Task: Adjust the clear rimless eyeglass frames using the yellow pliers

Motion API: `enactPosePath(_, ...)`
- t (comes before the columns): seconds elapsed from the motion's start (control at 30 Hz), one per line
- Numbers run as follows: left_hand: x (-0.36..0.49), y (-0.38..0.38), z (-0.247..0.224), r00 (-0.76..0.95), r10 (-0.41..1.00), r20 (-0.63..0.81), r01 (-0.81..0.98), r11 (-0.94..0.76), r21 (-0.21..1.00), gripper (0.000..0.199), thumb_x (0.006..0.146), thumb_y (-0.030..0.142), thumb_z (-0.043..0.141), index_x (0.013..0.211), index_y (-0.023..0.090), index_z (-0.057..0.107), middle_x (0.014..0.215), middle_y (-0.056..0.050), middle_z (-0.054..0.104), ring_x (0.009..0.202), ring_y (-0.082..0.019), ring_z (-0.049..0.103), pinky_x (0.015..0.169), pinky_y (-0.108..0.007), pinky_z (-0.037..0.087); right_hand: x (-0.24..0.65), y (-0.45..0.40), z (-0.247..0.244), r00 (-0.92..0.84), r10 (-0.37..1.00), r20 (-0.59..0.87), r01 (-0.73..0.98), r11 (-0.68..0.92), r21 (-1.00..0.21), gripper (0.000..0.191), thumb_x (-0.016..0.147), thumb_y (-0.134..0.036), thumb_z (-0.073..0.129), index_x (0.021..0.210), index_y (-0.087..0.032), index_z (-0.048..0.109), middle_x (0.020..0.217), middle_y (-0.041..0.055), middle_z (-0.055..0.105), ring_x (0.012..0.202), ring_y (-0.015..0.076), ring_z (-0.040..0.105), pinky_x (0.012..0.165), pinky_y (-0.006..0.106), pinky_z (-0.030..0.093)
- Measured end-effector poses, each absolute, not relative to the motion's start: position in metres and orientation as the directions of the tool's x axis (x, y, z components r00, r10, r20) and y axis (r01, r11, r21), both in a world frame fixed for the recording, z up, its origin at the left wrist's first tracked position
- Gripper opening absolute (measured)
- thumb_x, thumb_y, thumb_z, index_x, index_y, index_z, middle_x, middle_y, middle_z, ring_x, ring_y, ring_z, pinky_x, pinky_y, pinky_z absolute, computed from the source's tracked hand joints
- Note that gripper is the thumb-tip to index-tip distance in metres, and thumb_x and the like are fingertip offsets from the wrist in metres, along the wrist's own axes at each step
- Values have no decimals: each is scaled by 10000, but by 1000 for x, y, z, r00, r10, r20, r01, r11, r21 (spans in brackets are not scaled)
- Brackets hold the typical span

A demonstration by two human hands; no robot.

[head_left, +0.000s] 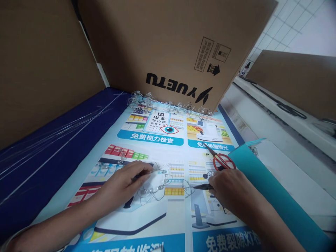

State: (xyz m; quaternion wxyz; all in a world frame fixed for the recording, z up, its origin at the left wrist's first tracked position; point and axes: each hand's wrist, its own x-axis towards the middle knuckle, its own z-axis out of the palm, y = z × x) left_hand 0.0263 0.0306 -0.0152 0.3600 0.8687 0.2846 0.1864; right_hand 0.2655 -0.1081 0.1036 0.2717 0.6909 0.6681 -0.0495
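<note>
Right of centre, the right hand (231, 186) grips a dark-tipped tool (202, 187); at centre, the left hand (136, 176) pinches beaded wire (160, 188), its loops spreading right of the fingertips. Red-handled scissors (223, 161) show just beyond the right hand.

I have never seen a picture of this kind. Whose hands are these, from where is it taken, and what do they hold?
There is no machine here: these are a person's bare hands, seen from a camera worn on that person's head, looking forward and down. A white-and-blue printed poster covers the work surface. A brown cardboard wall stands at its far end, with tangles of thin wire and clear beads along its foot. The left hand seems to pinch a thin wire loop with clear beads. The right hand grips a dark, pointed tool, perhaps pliers; its handle is hidden. Red-handled metal scissors lie just beyond that hand.
</note>
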Motion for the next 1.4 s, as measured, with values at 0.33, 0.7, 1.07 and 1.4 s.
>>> enactPosePath(0.33,27,30,-15,767,636,82,380,-554,741,232,884,380,422,1005,230,552,1019,-40,608,935,-202,558,782,-280,457,261,-104,102,77,881,-466,962,57,266,153,810,-262,554,768,-153,652,726,89,660,651,207,623,490,241,357)
enactPosePath(0.7,27,30,-15,762,641,95,378,-559,738,252,881,406,425,1005,232,559,1026,-48,610,938,-210,563,764,-277,469,261,-106,102,139,884,-447,942,22,335,152,796,-95,492,802,-155,632,743,86,651,681,219,627,525,265,396)
enactPosePath(1.07,28,30,-15,763,639,100,380,-568,730,239,881,394,429,1001,234,560,1024,-48,610,930,-211,565,782,-296,464,262,-104,92,128,883,-451,948,25,317,211,797,-64,439,811,-155,629,751,95,644,687,235,622,540,290,395)
enactPosePath(1.4,26,33,-22,770,625,128,360,-591,722,246,876,386,421,1004,235,567,1017,-56,618,912,-215,571,761,-303,483,263,-112,107,89,871,-482,956,61,286,148,818,-191,497,766,-181,635,727,80,636,706,205,615,549,257,376)
